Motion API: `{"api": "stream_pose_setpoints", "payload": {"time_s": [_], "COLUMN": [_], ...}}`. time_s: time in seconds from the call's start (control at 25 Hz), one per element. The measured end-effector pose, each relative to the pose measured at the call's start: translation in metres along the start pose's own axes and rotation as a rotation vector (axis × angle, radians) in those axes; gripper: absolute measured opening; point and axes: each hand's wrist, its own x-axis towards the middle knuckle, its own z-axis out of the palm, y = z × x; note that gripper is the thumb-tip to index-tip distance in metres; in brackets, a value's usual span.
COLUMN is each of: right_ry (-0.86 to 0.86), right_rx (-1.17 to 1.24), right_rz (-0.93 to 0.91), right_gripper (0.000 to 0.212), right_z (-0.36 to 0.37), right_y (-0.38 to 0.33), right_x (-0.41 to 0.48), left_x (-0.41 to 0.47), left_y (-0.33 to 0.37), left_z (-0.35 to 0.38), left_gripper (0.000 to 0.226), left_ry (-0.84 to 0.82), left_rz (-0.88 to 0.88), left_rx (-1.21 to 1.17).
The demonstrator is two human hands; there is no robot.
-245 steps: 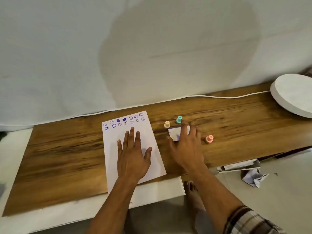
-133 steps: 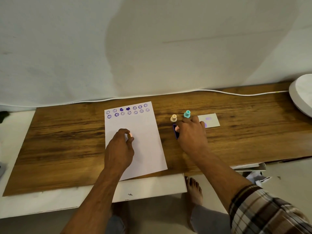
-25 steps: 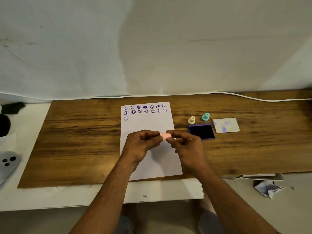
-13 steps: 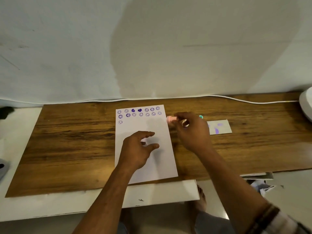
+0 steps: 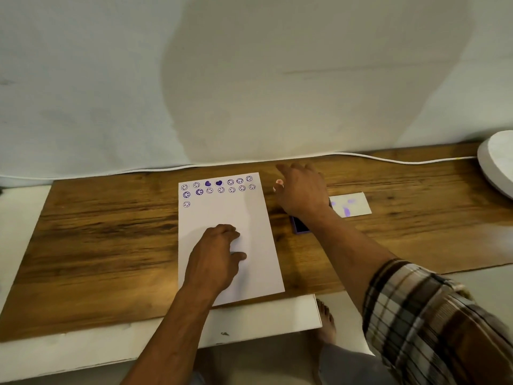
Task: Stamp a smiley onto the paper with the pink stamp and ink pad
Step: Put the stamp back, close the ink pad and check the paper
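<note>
A white paper [image 5: 222,215] lies on the wooden board, with two rows of purple smileys and hearts at its top and one smiley below them at the left. My left hand [image 5: 216,254] rests on the paper's middle, fingers loosely bent, holding nothing. My right hand [image 5: 302,190] reaches out to the right of the paper's top corner. The pink stamp [image 5: 279,182] peeks out at that hand's left edge, between thumb and forefinger. Only a corner of the purple ink pad [image 5: 299,228] shows below my right wrist.
The pad's white lid [image 5: 351,204], smeared with purple, lies right of my right hand. A white cable [image 5: 388,160] runs along the board's far edge. A white round object [image 5: 497,165] sits at the far right. My hand hides the two other small stamps.
My right hand took the pink stamp from both hands and carried it right and away, past the paper's corner. My left hand dropped onto the paper. One more smiley is on the sheet than 5 seconds ago.
</note>
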Motion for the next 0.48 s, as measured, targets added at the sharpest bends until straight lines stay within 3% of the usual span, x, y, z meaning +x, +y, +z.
{"api": "stream_pose_setpoints", "payload": {"time_s": [0.16,0.32,0.48], "right_ry": [0.247,0.163,0.088], "right_rx": [0.318,0.285,0.264], "right_rz": [0.359,0.622,0.626], "right_gripper": [0.058,0.076,0.086], "right_z": [-0.010,-0.004,-0.002], "right_y": [0.044,0.081,0.085], "right_x": [-0.053,-0.084,-0.078], "left_x": [0.002,0.002,0.000], "left_y": [0.001,0.001,0.002], "left_z": [0.000,0.002,0.002], "left_gripper": [0.052,0.053,0.052], "left_ry": [0.003,-0.003,-0.002], "left_rz": [-0.011,-0.026,-0.037], "left_rx": [0.008,0.016,0.007]}}
